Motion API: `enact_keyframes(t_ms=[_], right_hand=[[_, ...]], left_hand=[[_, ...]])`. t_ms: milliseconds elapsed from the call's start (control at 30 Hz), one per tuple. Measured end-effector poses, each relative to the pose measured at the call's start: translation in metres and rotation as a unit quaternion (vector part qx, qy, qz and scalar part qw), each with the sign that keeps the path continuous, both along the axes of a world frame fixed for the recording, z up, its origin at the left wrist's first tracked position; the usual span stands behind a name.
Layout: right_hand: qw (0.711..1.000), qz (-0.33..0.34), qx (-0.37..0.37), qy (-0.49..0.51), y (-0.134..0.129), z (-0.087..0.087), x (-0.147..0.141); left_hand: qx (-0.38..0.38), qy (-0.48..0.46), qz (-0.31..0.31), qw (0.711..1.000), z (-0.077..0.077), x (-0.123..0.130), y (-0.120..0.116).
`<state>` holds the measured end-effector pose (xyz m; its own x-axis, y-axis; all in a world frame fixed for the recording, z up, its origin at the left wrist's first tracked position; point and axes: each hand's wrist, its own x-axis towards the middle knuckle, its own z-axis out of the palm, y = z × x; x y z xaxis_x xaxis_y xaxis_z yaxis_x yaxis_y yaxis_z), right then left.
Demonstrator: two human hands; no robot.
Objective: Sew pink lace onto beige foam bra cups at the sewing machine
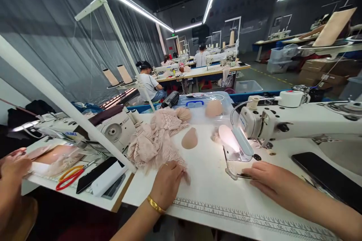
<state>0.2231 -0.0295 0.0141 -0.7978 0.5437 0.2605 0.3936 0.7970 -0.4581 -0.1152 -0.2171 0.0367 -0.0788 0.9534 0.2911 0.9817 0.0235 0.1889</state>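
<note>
My left hand, with a gold bangle at the wrist, is closed on the near edge of a heap of pale pink lace. My right hand is closed on a small dark metal tool, whose tip lies near the sewing machine's plate. A beige oval cup pad rests flat on the white table between my hands, further back. Another pale pad lies beside the lit needle area of the white sewing machine.
A clear plastic box with a beige cup stands behind the pads. A black phone lies at the right. At left, another person's hands work near red-handled scissors. A white pole slants between the tables.
</note>
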Motion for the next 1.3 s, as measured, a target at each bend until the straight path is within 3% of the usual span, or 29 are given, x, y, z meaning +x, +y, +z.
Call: enact_keyframes(t_ms=[67,133,200,267,400,500,567,667,733,800,900,1033,1167,1200,1233,1300], right_hand=[[0.997,0.043,-0.059,-0.018,-0.027,0.019,-0.014],[0.993,0.056,-0.100,0.030,-0.053,0.032,-0.031],[0.980,0.066,-0.167,0.080,-0.073,0.038,-0.049],[0.958,0.018,-0.243,0.153,-0.082,0.036,-0.065],[0.869,-0.077,-0.405,0.273,-0.076,0.020,-0.073],[0.835,-0.105,-0.443,0.310,-0.068,0.009,-0.056],[0.869,-0.111,-0.412,0.250,-0.065,0.008,-0.039],[0.961,-0.111,-0.216,0.132,-0.064,0.021,-0.018],[0.986,-0.080,-0.087,0.116,-0.065,0.037,-0.014],[0.990,-0.017,-0.045,0.134,-0.067,0.052,-0.020],[0.983,0.049,-0.093,0.149,-0.069,0.062,-0.038],[0.957,0.000,-0.212,0.198,-0.066,0.056,-0.049],[0.936,-0.023,-0.271,0.222,-0.065,0.047,-0.047],[0.933,-0.021,-0.277,0.228,-0.065,0.046,-0.047],[0.927,-0.016,-0.290,0.239,-0.065,0.044,-0.048],[0.897,-0.003,-0.347,0.272,-0.063,0.041,-0.053]], left_hand=[[0.032,-0.070,-0.043,0.996,0.005,0.009,0.004],[0.037,-0.157,-0.093,0.982,0.017,0.026,0.014],[-0.006,-0.250,-0.145,0.957,0.030,0.041,0.025],[-0.038,-0.352,-0.167,0.920,0.036,0.050,0.035],[-0.100,-0.486,-0.189,0.847,0.023,0.052,0.044],[-0.147,-0.503,-0.181,0.832,0.002,0.050,0.042],[-0.134,-0.529,-0.135,0.827,-0.007,0.051,0.042],[-0.117,-0.550,-0.113,0.819,-0.006,0.053,0.046],[-0.131,-0.519,-0.138,0.833,0.002,0.058,0.049],[-0.143,-0.466,-0.177,0.855,0.010,0.067,0.052],[-0.132,-0.429,-0.220,0.866,0.015,0.080,0.052],[-0.133,-0.512,-0.212,0.822,0.011,0.080,0.045],[-0.122,-0.592,-0.155,0.781,0.004,0.069,0.035],[-0.114,-0.596,-0.136,0.783,0.004,0.067,0.035],[-0.103,-0.574,-0.120,0.804,0.004,0.064,0.037],[-0.080,-0.464,-0.106,0.876,0.008,0.056,0.047]])
